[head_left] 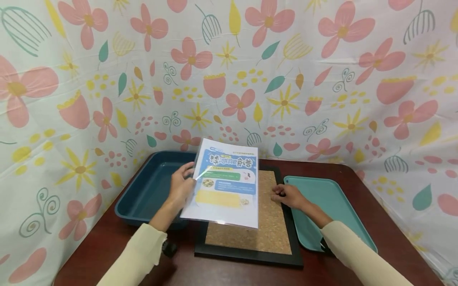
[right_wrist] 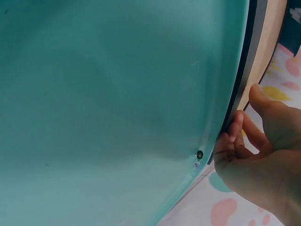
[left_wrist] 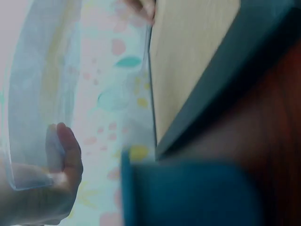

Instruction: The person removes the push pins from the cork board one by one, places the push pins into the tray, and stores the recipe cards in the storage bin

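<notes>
My left hand grips the left edge of a printed poster sheet with a glossy clear cover, held tilted above a cork board. The sheet bears a blue title, green and blue text boxes and a yellow panel. Through the see-through cover, some left fingers show in the left wrist view. Beside the board's black right frame, my right hand hovers with loosely bent fingers. Its thumb stands apart from the fingertips in the right wrist view, and I see nothing held there.
Left of the board stands a deep blue bin. A teal tray lies to the right, with a small dark round thing at its edge. All rest on a dark red-brown table, before a flowered curtain.
</notes>
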The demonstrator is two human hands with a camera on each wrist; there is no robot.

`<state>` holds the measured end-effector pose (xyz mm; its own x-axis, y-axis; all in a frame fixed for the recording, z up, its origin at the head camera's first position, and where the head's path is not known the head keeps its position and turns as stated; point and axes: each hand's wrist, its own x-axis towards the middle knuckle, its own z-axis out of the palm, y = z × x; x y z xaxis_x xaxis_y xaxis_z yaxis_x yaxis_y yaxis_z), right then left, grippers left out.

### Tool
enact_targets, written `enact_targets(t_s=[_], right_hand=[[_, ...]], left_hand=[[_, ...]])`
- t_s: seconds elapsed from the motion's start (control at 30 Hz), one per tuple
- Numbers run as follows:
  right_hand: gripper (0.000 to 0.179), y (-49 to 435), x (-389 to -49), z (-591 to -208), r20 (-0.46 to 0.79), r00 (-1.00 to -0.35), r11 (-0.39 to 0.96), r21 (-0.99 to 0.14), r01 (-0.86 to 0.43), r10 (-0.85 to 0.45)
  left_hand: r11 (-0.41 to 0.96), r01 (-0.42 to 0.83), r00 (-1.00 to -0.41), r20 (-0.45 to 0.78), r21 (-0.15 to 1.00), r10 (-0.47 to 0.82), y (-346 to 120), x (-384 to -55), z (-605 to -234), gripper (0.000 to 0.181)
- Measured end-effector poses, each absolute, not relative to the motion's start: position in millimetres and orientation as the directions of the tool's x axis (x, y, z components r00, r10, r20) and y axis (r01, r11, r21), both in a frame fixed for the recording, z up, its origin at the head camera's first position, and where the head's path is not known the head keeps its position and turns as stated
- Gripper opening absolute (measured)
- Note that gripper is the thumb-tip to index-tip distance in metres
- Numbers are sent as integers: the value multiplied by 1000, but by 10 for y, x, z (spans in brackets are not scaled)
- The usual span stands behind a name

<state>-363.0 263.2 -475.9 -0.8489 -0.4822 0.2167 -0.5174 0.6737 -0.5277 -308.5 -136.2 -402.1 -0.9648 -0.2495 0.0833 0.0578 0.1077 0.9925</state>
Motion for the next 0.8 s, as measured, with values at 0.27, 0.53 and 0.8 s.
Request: enact_targets(t_s=[0.27,0.53,0.8], right_hand=[[35,2644,-3636,-4742,197,-853,687,-518,-510,-484],[39,2626,-3662,-4745,190,-861,700,-513,-497,-471],[40,2606,-3634,-4760,187,-865,696,-527,-489,-466]], left_hand=[[157,-36,-963,7,987,-271,-2138,-3161,-3872,76],[251,-71,-955,6,965,-296,-2760,-3208,-3939,74],[354,-121,-950,-6,927,-311,-3086,-3210,-4035,71]])
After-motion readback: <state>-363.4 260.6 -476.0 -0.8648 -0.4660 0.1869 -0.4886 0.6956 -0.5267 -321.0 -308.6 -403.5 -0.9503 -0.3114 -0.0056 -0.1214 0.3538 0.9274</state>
